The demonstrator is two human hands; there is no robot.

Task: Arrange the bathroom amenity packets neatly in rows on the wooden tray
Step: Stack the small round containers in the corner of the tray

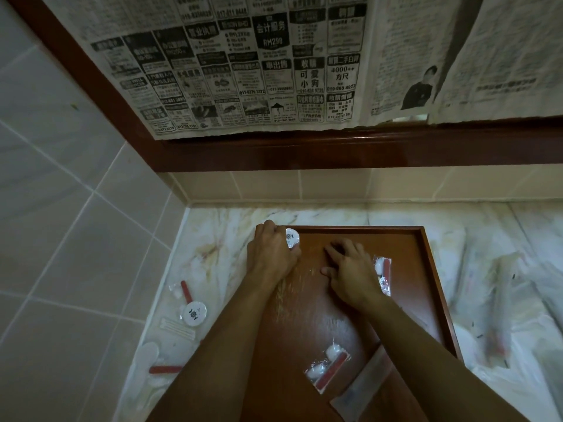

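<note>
A brown wooden tray (426,269) lies on the marble counter. My left hand (269,254) is at the tray's far left corner, its fingers curled round a round white packet (292,237). On the tray's middle my right hand (350,272) lies palm down, fingers spread, its outer edge over a clear packet with a red stick (384,272). A second clear packet with cotton balls and a red stick (327,365) lies on the tray near me. A long white paper sleeve (362,385) sits beside it, partly under my right forearm.
Left of the tray on the counter lie a round white packet (194,313), a red-stick packet (182,290), a flat white packet (178,328) and more packets (158,365) near the front edge. Crumpled clear plastic (499,300) covers the counter right of the tray. Tiled walls stand left and behind.
</note>
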